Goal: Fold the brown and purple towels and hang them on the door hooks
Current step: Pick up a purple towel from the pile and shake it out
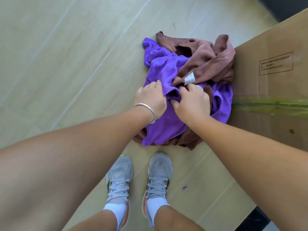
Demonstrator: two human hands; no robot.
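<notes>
- Nearest the camera are two bare forearms reaching forward and down; below them stand two grey laced shoes [138, 185] with white socks, toes pointing at the towel heap
- The left hand [150, 99], with a silver bangle [146, 112] on its wrist, lies on the purple towel [165, 124]; its fingers curl into a raised fold of the purple cloth and grip it
- The right hand [191, 102] sits just beside the left, almost touching it; its fingers and thumb are bent and pinch the same purple fold, close under the brown towel's edge
- The purple towel is crumpled in a heap on the floor; it spreads from the near side of the pile up to the far left, with another part showing at the right
- The brown towel [205, 64] lies tangled with it, mostly draped over the far and right part of the heap; a small white label [190, 79] hangs from its stitched hem just above the right hand; more brown cloth shows under the purple at the near edge
- The heap rests partly on a flattened cardboard sheet [275, 124], partly on the pale wood-look floor [58, 55]; the shoes stand on the cardboard's near part
- A small purple scrap [184, 187] lies on the cardboard near the right shoe
</notes>
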